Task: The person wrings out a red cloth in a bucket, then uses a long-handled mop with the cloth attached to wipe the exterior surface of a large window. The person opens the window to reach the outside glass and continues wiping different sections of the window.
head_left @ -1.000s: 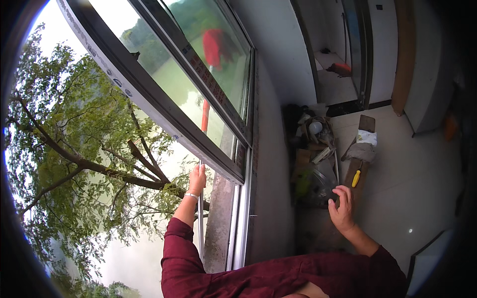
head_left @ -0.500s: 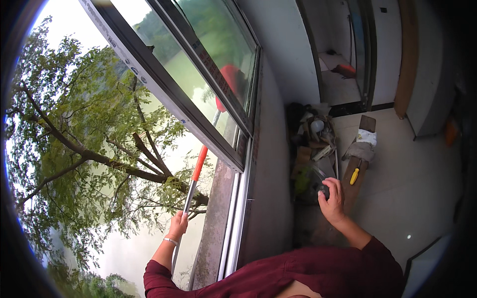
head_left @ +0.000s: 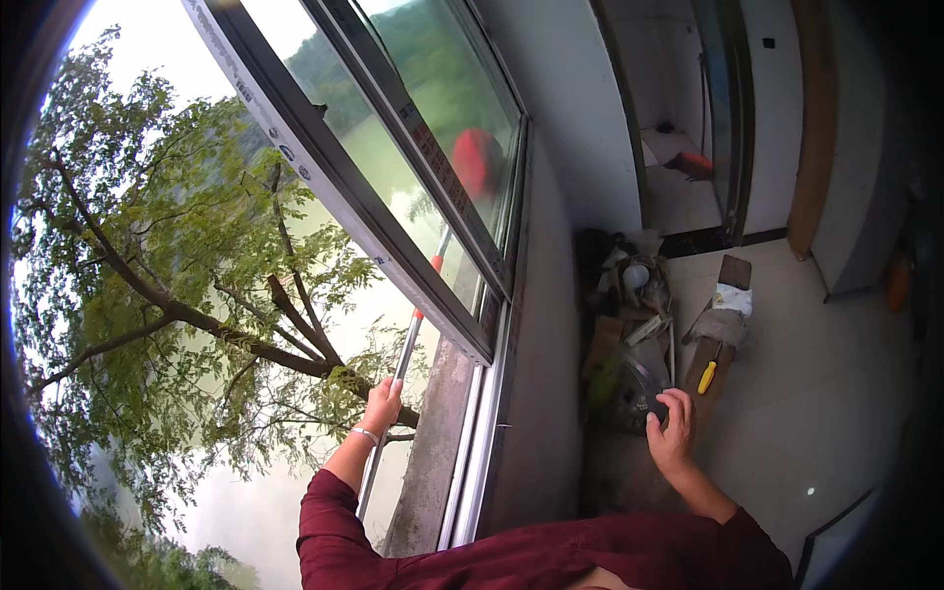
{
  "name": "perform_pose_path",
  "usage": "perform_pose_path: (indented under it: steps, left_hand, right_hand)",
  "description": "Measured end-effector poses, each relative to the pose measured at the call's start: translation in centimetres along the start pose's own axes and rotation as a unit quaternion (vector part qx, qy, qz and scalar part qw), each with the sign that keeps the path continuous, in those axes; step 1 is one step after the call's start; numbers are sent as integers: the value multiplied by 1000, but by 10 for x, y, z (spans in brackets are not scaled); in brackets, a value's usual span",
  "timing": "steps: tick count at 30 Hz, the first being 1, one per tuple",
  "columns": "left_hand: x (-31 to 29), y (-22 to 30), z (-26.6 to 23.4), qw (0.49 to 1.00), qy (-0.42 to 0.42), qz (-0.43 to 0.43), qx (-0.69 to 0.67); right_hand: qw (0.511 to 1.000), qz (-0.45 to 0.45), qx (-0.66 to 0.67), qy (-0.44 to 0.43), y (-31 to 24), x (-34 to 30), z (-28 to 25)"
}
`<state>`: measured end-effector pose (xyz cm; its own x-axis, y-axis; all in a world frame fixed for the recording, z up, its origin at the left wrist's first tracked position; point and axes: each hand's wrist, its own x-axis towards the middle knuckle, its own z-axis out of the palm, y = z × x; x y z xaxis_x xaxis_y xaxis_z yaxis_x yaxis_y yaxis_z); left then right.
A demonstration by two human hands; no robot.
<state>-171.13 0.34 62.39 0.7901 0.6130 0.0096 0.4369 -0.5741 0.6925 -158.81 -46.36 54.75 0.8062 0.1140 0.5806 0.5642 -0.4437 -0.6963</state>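
One grip, left hand (head_left: 383, 401), wraps the pole (head_left: 405, 352) outside the window (head_left: 354, 218), probably balancing that red head (head_left: 477, 162) at the far end, while right hand (head_left: 673, 435) is half-curled, seemingly empty.

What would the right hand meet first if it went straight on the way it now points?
Probably the clear plastic in the clutter, which lies just past the right hand's fingers in the picture. Depth is unclear, so the hand might pass above it.
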Motion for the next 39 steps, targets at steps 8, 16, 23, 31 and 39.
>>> perform_pose_path:
  steps: [8,16,23,31,39]
  left_hand:
    - [96,26,52,998,24,15,-49]
    - [-19,10,-5,995,-4,13,-102]
    - [-162,14,-73,996,-4,-67,-63]
    - [-217,26,-110,994,-25,-102,-11]
    - [-116,1,-50,995,-31,-60,-75]
  right_hand:
    - [998,21,-43,27,14,-4,-20]
    - [981,-66,169,-69,-34,31,29]
    - [746,88,490,-442,-217,47,166]
    - [405,413,718,-386,-316,50,257]
    - [506,489,694,-154,-291,102,312]
